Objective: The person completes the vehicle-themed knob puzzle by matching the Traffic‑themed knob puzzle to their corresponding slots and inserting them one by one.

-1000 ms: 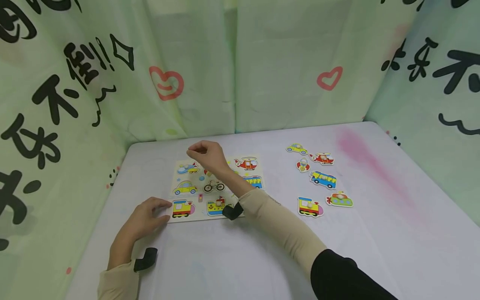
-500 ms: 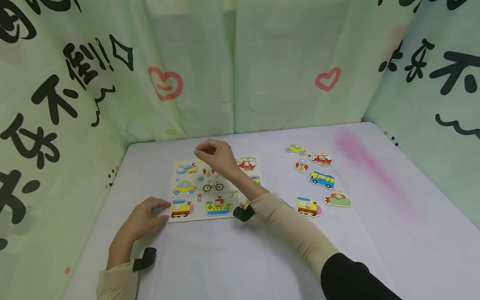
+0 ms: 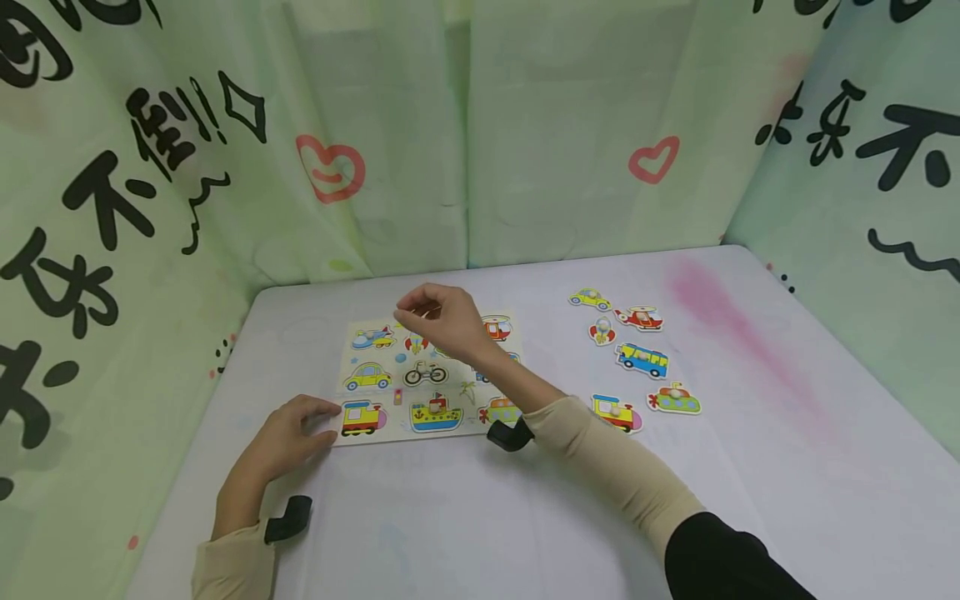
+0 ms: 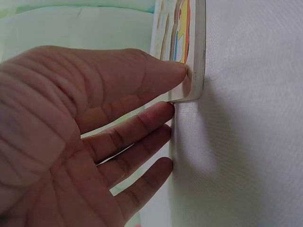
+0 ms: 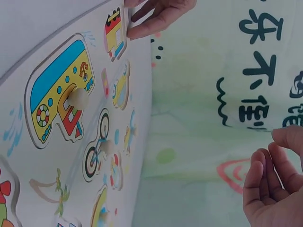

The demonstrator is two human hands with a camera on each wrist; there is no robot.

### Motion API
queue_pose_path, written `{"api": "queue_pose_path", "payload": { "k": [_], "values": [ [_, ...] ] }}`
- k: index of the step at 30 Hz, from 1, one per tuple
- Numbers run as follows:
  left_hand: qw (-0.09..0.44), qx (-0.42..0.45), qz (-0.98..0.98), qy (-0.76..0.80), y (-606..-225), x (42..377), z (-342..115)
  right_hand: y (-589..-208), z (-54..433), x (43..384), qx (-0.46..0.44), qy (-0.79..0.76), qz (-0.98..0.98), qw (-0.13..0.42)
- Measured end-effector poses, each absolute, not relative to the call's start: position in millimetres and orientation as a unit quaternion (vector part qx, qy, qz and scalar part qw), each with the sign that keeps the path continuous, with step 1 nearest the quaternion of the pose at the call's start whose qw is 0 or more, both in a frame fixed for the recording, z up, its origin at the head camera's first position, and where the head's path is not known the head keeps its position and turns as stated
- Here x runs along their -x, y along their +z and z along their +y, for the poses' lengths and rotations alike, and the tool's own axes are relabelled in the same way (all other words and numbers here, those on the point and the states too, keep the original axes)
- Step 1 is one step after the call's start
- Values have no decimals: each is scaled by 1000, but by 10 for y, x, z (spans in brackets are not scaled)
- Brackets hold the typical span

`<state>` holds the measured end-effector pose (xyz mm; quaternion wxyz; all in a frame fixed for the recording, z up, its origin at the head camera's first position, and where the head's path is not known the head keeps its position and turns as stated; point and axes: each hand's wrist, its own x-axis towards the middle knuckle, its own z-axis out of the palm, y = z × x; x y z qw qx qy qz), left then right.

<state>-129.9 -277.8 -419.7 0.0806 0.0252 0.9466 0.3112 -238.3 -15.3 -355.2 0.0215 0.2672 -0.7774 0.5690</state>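
The puzzle board (image 3: 398, 423) lies flat on the white table, with vehicle pictures on it. My left hand (image 3: 288, 429) rests at its front left corner. In the left wrist view the thumb (image 4: 165, 75) touches the corner and the other fingers reach out beside it. Over the board's back part hovers my right hand (image 3: 453, 325), fingers loosely bent, nothing visible between them. Knobs stand up from the ship piece (image 5: 61, 90) and the bicycle piece (image 5: 94, 146) in the board. My right hand and forearm cover part of the board.
Loose pieces lie right of the board: a yellow car (image 3: 590, 299), a helicopter (image 3: 641, 318), a balloon (image 3: 602, 332), a blue bus (image 3: 642, 360), a submarine (image 3: 675, 399) and a train (image 3: 617, 412), partly covered by the sleeve. A printed green curtain (image 3: 555, 200) surrounds the table.
My right hand has shifted a little to the right and slightly down, and its forearm now uncovers the board's submarine picture. The left hand stays at the corner.
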Motion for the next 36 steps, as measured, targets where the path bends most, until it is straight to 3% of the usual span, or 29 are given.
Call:
{"api": "queue_pose_path", "payload": {
  "k": [17, 36],
  "values": [
    [76, -38, 947, 310, -4219, 1304, -2798, -3408, 144, 2058, -350, 494, -792, 84],
    [81, -38, 946, 312, -4217, 1301, -2800, -3573, 629, 2140, -341, 444, -818, 132]
  ]
}}
